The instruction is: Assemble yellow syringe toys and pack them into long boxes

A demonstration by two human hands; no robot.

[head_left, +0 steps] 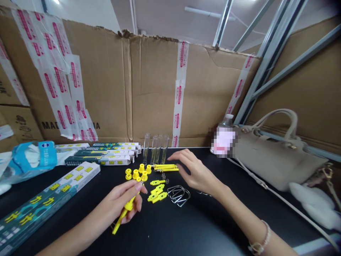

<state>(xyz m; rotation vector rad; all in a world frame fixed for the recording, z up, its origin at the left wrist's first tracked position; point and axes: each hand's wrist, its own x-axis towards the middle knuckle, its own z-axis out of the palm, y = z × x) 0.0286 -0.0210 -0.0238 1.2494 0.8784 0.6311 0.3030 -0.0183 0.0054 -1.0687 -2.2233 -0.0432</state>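
Assembly of small yellow parts appears to be going on at the lower centre of the frame. The left hand (125, 202) is gripping a yellow stem piece (123, 213), fingers curled around it, its long end pointing toward the lower left. The right hand (195, 172) is hovering open with fingers spread, holding nothing, just above the yellow rods (165, 167) lying in a row in front of the clear tubes (156, 147). (Whether its fingertips are touching the rods cannot be told.) Yellow caps (137, 172) are sitting just left of the rods, while flat yellow clips (157, 193) and wire loops (178, 193) are lying between the two hands on the black surface (186, 227). By my judgement the work is sitting at the fetching of another part for the held piece. Lifting one rod out of that tight row would be calling for a fine fingertip pinch.
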